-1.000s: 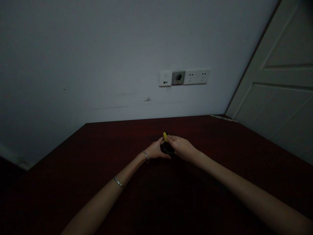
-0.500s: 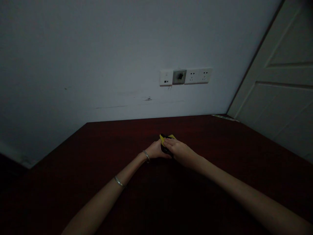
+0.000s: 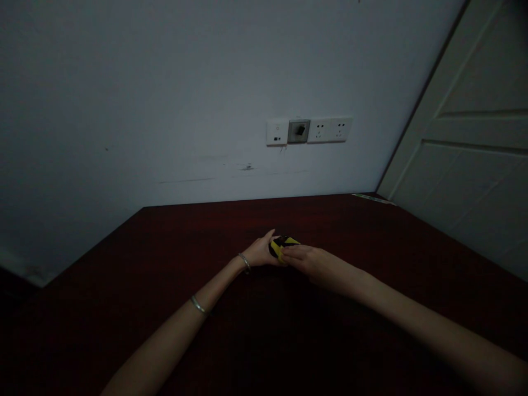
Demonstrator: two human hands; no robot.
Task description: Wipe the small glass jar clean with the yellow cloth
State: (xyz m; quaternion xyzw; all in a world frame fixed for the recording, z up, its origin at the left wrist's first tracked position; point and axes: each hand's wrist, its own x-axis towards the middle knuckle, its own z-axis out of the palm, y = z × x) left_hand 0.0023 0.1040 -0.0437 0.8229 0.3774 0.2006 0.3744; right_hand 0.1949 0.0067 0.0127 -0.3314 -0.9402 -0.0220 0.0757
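Observation:
A small yellow-and-black object [image 3: 276,249] is between my two hands, low over the dark red tabletop; its kind is too dim and covered to make out. My left hand [image 3: 260,251] is closed around its left side, thumb pointing up and away. On the near right side, the fingers of my right hand [image 3: 305,259] press together against it. Those fingers cover part of its front. Two silvery bracelets circle my left arm, one at the wrist [image 3: 245,263] and one on the forearm [image 3: 198,305].
The dark red tabletop [image 3: 198,225] meets a pale wall [image 3: 165,99] at the back. A row of white sockets [image 3: 328,130] with a grey switch [image 3: 299,131] is on that wall. A panelled white door [image 3: 466,165] stands at the right, and a thin strip [image 3: 373,198] lies in the back corner.
The yellow-and-black object has turned in my hands, showing more yellow on its near side. My left thumb has lifted off it, and my right hand has shifted slightly right and lower.

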